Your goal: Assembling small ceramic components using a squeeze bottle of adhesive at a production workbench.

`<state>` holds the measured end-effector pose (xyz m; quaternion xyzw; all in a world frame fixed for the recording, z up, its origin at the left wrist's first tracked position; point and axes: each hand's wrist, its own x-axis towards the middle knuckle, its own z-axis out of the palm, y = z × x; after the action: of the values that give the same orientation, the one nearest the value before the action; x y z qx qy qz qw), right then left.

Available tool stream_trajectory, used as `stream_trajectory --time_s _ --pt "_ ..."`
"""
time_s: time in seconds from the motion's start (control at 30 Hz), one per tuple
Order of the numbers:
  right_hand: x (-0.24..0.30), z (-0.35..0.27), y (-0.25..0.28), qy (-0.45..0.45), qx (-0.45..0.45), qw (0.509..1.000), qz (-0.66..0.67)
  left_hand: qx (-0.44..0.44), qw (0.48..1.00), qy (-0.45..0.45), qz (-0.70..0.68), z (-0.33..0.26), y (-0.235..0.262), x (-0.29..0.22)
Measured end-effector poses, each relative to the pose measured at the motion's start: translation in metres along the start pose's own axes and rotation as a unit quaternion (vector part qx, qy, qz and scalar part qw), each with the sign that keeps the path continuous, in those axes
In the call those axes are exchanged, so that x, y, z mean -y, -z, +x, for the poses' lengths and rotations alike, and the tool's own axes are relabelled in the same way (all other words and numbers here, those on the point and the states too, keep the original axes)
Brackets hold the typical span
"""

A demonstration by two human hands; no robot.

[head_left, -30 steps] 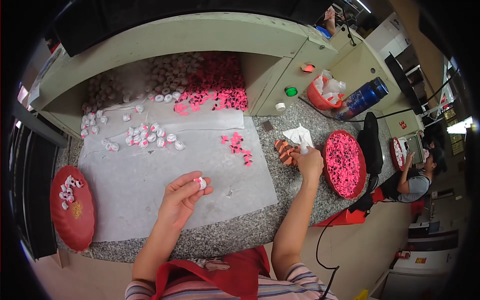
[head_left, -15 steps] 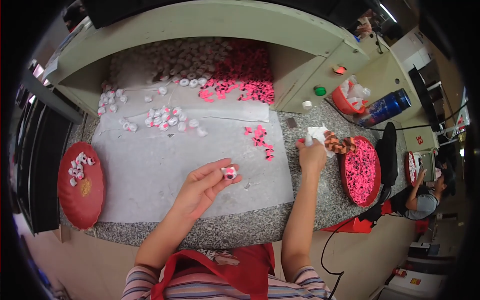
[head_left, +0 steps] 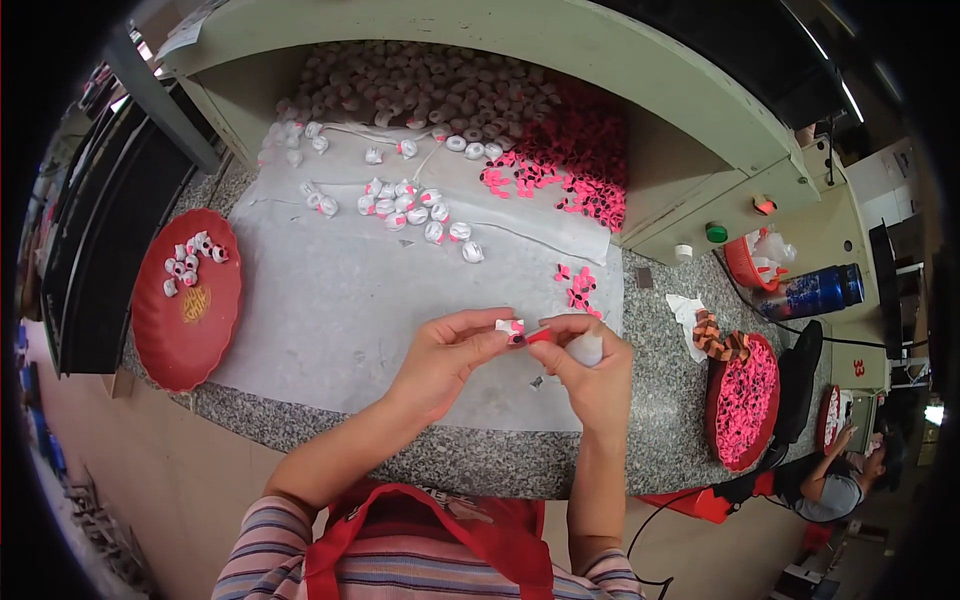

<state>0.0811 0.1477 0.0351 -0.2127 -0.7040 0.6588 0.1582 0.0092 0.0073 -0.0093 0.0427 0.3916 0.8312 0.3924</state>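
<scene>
My left hand (head_left: 445, 355) pinches a small white round part (head_left: 508, 327) at its fingertips, over the white sheet (head_left: 350, 310) on the granite counter. My right hand (head_left: 592, 370) meets it from the right, pressing a small pink-red piece (head_left: 538, 335) against the white part; a white object (head_left: 586, 349) is tucked in the same hand's palm. Both hands touch at the part. Loose white parts (head_left: 410, 210) lie further back on the sheet, and a few pink pieces (head_left: 577, 285) lie just beyond my right hand.
A red tray (head_left: 190, 300) with a few finished parts sits at the left. Another red tray (head_left: 742, 400) full of pink pieces is at the right, by a brown stack (head_left: 718, 338). Heaps of white and pink parts (head_left: 590, 150) fill the back shelf. A blue bottle (head_left: 815, 292) and another person (head_left: 835, 480) are at the right.
My right hand came back from the tray at the right and joined my left hand at the white part. The camera view shifted, bringing the counter closer.
</scene>
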Motion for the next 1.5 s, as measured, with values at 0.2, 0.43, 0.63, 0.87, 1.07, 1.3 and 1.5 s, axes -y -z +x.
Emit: stream_trajectory --time_s 0.2,0.43,0.63,0.87,1.07,1.3,1.5 --pt "-0.014 0.007 -0.002 0.096 -0.122 0.977 -0.149 -0.010 0.997 -0.009 0.075 -0.002 -0.006 0.001" --pt "-0.023 0.009 -0.003 0.208 -0.160 0.931 -0.253 -0.015 0.999 -0.013 0.034 -0.002 -0.003 0.003" --pt "-0.032 0.031 0.100 0.010 -0.350 0.863 -0.365 0.011 0.996 0.057 -0.069 0.004 0.006 -0.003" --pt "-0.002 0.009 0.029 0.164 -0.024 0.977 -0.131 0.001 0.994 0.075 -0.083 0.000 0.006 -0.007" --pt "-0.010 -0.004 -0.005 0.202 0.054 0.977 -0.031 0.068 0.992 -0.045 0.092 -0.016 -0.011 -0.018" --pt "-0.008 -0.005 -0.005 0.003 0.078 0.981 0.175 0.081 0.972 -0.137 0.174 -0.018 -0.017 -0.017" --pt "-0.027 0.004 -0.010 -0.027 0.084 0.979 0.183 0.043 0.985 -0.091 0.137 -0.010 -0.006 -0.013"
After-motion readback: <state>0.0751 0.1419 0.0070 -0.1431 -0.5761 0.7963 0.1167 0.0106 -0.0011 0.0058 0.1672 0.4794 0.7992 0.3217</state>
